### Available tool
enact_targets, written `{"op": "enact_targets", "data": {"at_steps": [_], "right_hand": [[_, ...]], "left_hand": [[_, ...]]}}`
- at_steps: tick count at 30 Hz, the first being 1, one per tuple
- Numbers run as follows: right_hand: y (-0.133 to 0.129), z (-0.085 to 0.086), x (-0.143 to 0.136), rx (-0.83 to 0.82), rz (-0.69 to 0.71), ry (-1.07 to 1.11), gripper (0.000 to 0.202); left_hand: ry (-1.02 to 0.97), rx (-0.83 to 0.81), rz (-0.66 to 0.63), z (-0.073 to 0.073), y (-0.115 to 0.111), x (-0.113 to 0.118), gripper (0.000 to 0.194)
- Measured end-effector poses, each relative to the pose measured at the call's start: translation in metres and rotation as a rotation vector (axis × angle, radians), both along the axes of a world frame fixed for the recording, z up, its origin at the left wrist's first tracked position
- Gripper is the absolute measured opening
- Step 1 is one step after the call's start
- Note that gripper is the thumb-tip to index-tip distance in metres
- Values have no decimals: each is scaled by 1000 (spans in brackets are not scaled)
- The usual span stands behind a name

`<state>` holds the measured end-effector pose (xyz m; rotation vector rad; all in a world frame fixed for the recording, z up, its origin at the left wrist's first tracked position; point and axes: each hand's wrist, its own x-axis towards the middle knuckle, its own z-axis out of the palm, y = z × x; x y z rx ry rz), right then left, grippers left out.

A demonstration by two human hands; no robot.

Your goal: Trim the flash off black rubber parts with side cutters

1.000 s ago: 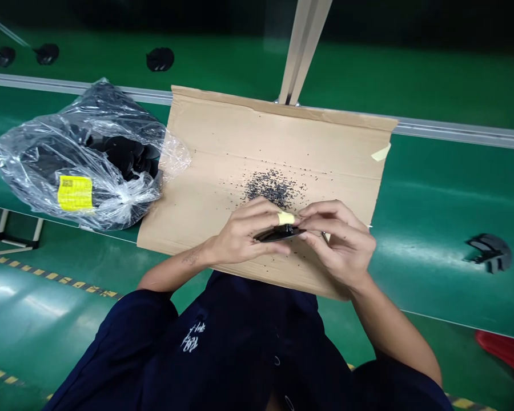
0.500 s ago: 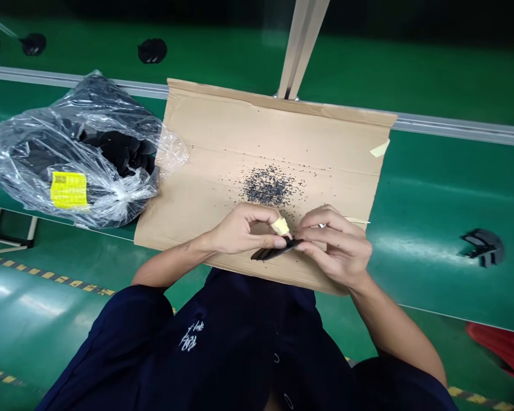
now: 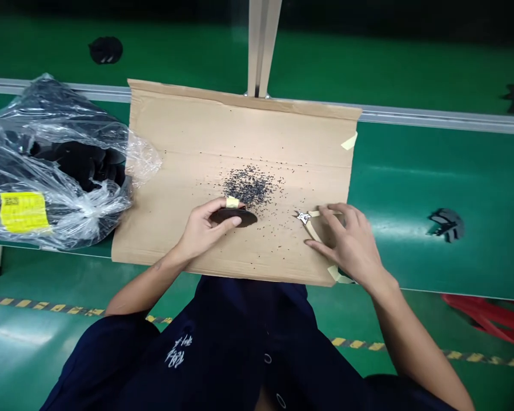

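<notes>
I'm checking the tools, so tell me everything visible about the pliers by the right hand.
The pliers are small, with a shiny, metal-looking head and two cream handles, splayed apart. The head points left, over the cardboard, to the right of the dark bits. The fingers of the right hand are at the handles and partly hide them; whether they grip firmly is unclear.

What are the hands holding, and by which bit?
The left hand holds a dark disc by its left side, thumb across its face. The right hand is at the cutters' handles; its grip is unclear.
</notes>
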<state>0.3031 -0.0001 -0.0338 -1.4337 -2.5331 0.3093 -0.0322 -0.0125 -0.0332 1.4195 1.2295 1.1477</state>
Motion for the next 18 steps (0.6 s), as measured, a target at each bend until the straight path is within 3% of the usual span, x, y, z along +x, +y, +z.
{"op": "enact_targets", "data": {"at_steps": [3, 11, 18], "right_hand": [[-3, 2, -5, 58, -9, 0, 45], [5, 41, -49, -18, 207, 376, 36], [11, 43, -63, -47, 268, 431, 29]], "left_hand": [[51, 79, -69, 5, 5, 4, 25], [107, 313, -216, 23, 8, 17, 27], [77, 322, -220, 23, 3, 15, 27]]}}
